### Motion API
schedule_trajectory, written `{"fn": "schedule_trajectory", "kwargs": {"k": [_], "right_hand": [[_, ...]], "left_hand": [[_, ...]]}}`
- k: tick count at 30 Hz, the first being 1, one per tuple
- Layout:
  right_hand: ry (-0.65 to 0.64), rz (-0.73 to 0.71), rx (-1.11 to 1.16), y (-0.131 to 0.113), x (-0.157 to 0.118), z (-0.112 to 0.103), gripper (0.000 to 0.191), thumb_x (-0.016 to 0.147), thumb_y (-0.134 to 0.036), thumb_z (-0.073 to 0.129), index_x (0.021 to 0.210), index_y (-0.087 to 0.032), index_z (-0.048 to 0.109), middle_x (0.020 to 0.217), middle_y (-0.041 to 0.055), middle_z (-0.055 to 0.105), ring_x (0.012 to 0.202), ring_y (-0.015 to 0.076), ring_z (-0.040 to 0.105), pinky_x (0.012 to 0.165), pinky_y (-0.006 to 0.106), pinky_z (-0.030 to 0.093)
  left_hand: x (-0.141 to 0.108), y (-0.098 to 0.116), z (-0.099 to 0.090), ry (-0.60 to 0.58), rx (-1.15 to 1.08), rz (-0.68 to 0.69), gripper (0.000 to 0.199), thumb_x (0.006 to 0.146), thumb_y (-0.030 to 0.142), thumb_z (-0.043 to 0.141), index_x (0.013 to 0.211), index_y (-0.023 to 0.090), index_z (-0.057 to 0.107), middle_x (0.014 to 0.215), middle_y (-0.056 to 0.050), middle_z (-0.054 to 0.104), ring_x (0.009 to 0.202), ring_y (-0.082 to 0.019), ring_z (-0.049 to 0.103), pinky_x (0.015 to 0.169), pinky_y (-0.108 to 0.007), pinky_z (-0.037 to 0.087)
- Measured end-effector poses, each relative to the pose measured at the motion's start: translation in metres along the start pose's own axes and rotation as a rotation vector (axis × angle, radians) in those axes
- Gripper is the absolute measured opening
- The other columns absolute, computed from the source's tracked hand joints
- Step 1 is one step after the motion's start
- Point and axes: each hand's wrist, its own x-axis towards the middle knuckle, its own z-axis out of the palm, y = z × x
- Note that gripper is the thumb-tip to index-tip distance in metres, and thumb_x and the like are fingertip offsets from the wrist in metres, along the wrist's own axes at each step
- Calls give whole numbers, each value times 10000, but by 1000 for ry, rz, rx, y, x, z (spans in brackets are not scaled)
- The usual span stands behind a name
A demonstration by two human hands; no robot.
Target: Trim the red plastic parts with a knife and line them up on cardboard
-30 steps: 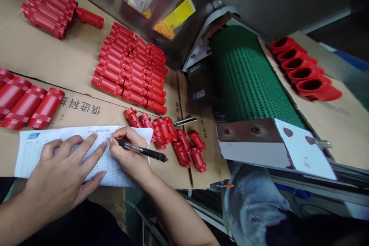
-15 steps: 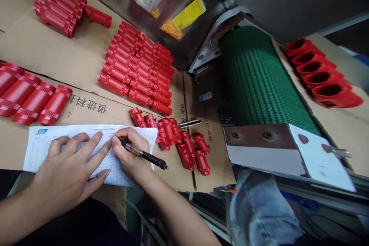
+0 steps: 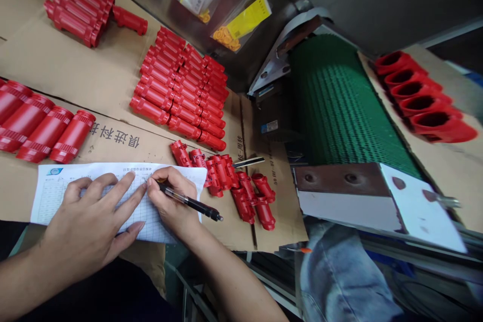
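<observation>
A printed form (image 3: 49, 196) with a ruled grid and a blue logo lies on the cardboard in front of me. My left hand (image 3: 92, 216) rests flat across it, fingers spread. My right hand (image 3: 173, 201) grips a black pen (image 3: 192, 203) with a clear barrel, close to the upper part of the sheet; its tip is mostly hidden by the fingers. Just right of the paper sit small red clip-like parts (image 3: 222, 173). Beyond the paper, short red tubes (image 3: 181, 90) lie stacked in rows, and larger red cylinders (image 3: 73, 136) lie at the left.
More red tubes (image 3: 79, 10) are at the far left. Plastic bags with yellow rings (image 3: 226, 36) lie on metal at the back. A green conveyor belt (image 3: 347, 100) runs on the right, with red hollow parts (image 3: 426, 95) beyond it. A person's jeans (image 3: 343, 271) show below the belt.
The view has shifted very slightly. Both hands, the pen and the form stay in nearly the same place.
</observation>
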Motion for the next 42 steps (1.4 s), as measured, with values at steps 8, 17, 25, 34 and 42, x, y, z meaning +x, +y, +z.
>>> {"fn": "schedule_trajectory", "kwargs": {"k": [8,17,25,34,42], "right_hand": [[11,4,1,-1,0,0,118,919,-266,666,811,-229,692,754,-17,708,668,144,635,693,252,524],[12,-12,36,2,1,0,103,908,-244,678,808,-227,692,748,-26,704,663,137,634,680,241,515],[14,-6,43,2,1,0,103,913,-244,679,813,-227,699,744,-28,701,658,135,631,671,239,508],[15,-2,40,1,1,0,104,905,-236,673,804,-223,694,741,-28,696,663,131,634,671,235,502],[39,1,39,2,1,1,85,904,-227,675,821,-222,695,750,-27,692,677,134,636,681,241,504]], "left_hand": [[0,0,2,8,6,2,463,1011,451,617,1365,190,763,1408,-184,761,1077,-429,674,807,-588,422],[0,2,1,9,-5,-16,483,1016,459,608,1392,190,748,1405,-180,763,1083,-425,674,815,-589,423],[0,1,2,11,-6,-12,476,1019,464,601,1381,197,755,1403,-178,765,1084,-414,681,815,-574,421],[0,1,2,8,2,-10,488,1021,466,598,1395,195,754,1408,-176,764,1082,-423,672,807,-588,425],[-1,1,2,10,3,-9,504,1018,472,602,1412,192,746,1399,-176,766,1079,-424,670,805,-590,425]]}}
